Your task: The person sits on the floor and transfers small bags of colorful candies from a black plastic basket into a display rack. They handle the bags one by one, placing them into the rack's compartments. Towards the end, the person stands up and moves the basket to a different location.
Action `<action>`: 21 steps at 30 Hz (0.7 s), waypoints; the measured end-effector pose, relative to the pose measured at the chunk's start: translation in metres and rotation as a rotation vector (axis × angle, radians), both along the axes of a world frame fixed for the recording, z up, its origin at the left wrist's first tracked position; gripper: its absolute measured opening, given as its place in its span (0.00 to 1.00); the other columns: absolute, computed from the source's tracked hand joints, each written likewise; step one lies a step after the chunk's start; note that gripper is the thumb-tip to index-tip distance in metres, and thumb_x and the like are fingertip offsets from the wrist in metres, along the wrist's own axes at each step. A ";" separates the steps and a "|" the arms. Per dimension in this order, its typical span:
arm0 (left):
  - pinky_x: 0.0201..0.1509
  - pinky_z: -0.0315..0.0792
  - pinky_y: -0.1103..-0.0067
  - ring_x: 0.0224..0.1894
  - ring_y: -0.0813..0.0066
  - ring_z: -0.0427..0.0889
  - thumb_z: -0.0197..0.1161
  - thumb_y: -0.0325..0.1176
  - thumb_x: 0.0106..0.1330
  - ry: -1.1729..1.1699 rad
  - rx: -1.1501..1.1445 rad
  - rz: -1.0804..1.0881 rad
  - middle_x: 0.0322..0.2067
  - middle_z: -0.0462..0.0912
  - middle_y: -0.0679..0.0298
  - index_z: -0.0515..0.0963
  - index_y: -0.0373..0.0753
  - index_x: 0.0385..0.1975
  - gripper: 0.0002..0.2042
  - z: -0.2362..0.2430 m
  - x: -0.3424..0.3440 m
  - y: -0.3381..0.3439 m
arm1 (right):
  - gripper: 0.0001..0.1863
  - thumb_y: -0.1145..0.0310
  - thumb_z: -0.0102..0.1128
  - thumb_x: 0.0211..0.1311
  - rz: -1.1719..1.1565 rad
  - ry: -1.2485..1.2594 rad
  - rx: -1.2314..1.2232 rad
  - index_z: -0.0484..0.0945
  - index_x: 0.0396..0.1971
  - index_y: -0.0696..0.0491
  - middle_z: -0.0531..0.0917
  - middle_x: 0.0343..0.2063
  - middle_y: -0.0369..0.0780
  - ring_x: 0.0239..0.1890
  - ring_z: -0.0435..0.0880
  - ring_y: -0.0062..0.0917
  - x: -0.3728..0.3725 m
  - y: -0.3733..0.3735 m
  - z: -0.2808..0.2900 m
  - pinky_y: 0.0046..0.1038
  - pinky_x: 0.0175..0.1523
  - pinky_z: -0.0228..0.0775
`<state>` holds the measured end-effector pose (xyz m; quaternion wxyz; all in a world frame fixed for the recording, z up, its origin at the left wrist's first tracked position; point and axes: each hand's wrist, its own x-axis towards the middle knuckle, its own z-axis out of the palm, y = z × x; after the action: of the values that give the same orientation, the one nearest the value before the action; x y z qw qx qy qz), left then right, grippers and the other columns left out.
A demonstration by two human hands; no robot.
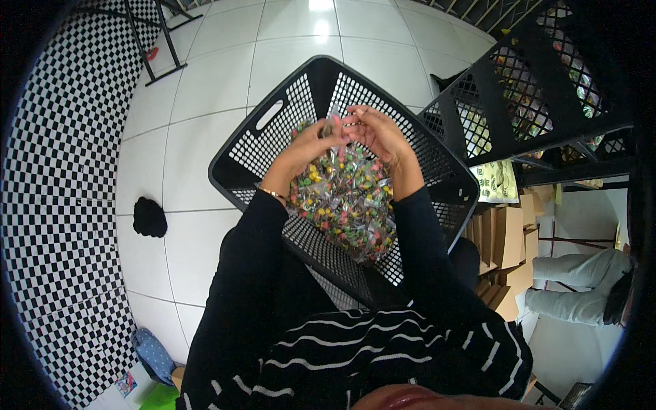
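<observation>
A large black plastic basket [240,158] with perforated sides stands tilted in front of me. Inside lies a heap of small clear packets [345,198] with pink, yellow, green and dark pieces in them. Above the heap's far end, my left hand [309,147] is closed in a pinch on a small clear packet [335,114] with something pink at it. My right hand [383,137] meets it from the other side, fingers bent and their tips at the same packet. The fingers partly cover what they hold, so its exact contents are hidden.
Stacked black crates [492,102] with colourful packages stand at the right. Below them are cardboard boxes [509,239] and a person's light trousers [581,273]. A black cloth-like bundle [149,217] lies on the white tiled floor [198,147]. Black metal legs [164,41] stand at the far left.
</observation>
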<state>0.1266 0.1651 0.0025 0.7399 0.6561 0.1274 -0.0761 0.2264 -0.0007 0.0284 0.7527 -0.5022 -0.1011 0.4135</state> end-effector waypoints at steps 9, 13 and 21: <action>0.50 0.75 0.65 0.50 0.55 0.78 0.50 0.34 0.62 -0.071 -0.571 0.172 0.51 0.74 0.51 0.64 0.33 0.54 0.21 0.018 -0.002 0.027 | 0.10 0.66 0.55 0.60 0.449 -0.620 -0.799 0.73 0.36 0.58 0.79 0.37 0.41 0.37 0.79 0.28 -0.022 0.000 -0.188 0.32 0.38 0.72; 0.50 0.75 0.65 0.51 0.57 0.77 0.55 0.34 0.62 -0.059 -0.490 0.249 0.47 0.76 0.56 0.67 0.34 0.52 0.20 0.027 0.001 0.028 | 0.16 0.66 0.59 0.55 0.197 -0.961 -1.065 0.70 0.38 0.61 0.74 0.40 0.49 0.43 0.75 0.40 -0.069 0.011 -0.235 0.36 0.42 0.69; 0.41 0.74 0.76 0.38 0.74 0.79 0.65 0.35 0.52 -0.015 0.502 -0.190 0.38 0.80 0.57 0.75 0.34 0.44 0.20 -0.024 -0.006 0.051 | 0.38 0.53 0.66 0.49 -0.342 -0.659 -1.489 0.57 0.49 0.65 0.65 0.50 0.54 0.49 0.71 0.48 -0.073 0.017 -0.226 0.41 0.50 0.66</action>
<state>0.1207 0.2161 -0.0216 0.5444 0.8287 0.0746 -0.1061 0.1529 0.0167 -0.1973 0.2079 -0.9726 0.0613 0.0842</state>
